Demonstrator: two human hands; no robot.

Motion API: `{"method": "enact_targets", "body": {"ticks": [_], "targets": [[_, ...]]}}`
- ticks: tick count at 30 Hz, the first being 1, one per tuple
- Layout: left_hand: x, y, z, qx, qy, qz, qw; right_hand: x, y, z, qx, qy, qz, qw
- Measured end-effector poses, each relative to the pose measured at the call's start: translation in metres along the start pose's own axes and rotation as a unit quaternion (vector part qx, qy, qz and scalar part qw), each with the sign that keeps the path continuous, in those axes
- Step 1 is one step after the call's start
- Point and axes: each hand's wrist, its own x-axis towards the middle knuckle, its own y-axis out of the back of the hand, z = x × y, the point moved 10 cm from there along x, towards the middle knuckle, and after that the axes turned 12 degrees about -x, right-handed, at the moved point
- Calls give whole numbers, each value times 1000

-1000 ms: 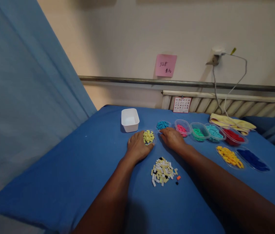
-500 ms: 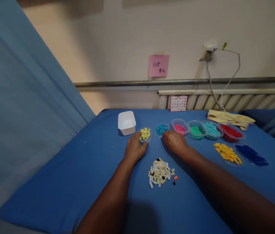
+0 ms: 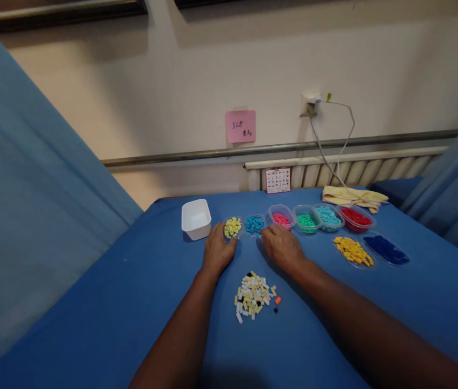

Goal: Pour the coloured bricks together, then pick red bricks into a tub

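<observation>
Beside the white tub, a small clear tray of pale yellow bricks [image 3: 232,227] lies on the blue sheet. My left hand [image 3: 216,251] curves around its left and near edges, thumb at the front and fingers at the side. Touching or nearly touching it on the right is a clear tray of blue bricks [image 3: 254,223]. At that tray's near right edge are the bent fingers of my right hand [image 3: 280,247]; the fingertips are partly hidden. Nearer me, between my forearms, lies a loose pile of white, cream and black bricks [image 3: 253,296], with an orange brick [image 3: 278,300] beside it.
An empty white tub [image 3: 196,219] stands at left. Rightward run clear tubs of pink [image 3: 281,218], green [image 3: 306,220], turquoise [image 3: 328,216] and red bricks [image 3: 356,217]. Trays of orange-yellow [image 3: 353,251] and dark blue bricks [image 3: 386,249] lie nearer. Behind are a yellow cloth [image 3: 350,196] and calendar card [image 3: 278,180].
My left hand has slid the yellow-brick tray back, level with and close to the blue-brick tray. My right hand has come to the blue tray's right edge. The view has shifted rightward and up.
</observation>
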Motion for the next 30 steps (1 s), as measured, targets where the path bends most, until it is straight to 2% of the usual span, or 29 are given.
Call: {"method": "enact_targets", "body": {"ticks": [3,5,8,10,12,14,17,19,21,23,26,30], "targets": [[-1,13,-3,-58,2,37,998,-12,12,27,28,-47,46,997],[0,20,-4,-88,4,63,994,-20,17,36,47,-45,62,996],[3,26,1,-127,-6,92,988,-35,16,30,69,14,54,996],[0,25,6,-153,6,84,985,-49,13,22,104,62,52,991],[-10,23,11,-174,31,42,983,-64,9,20,147,96,53,983],[-30,18,23,-186,34,-48,981,-75,5,25,183,102,59,976],[-84,8,53,-147,-31,-234,961,-81,2,32,216,100,66,969],[-118,8,67,-97,-70,-293,949,-79,4,32,225,102,65,967],[-142,3,79,-57,-103,-316,941,-76,7,32,233,97,66,965],[-152,-10,92,-22,-132,-315,940,-72,10,33,247,89,71,962],[-148,-36,114,32,-163,-299,940,-68,12,38,276,79,73,955],[-128,-66,140,81,-171,-288,939,-68,13,43,297,68,65,950]]}}
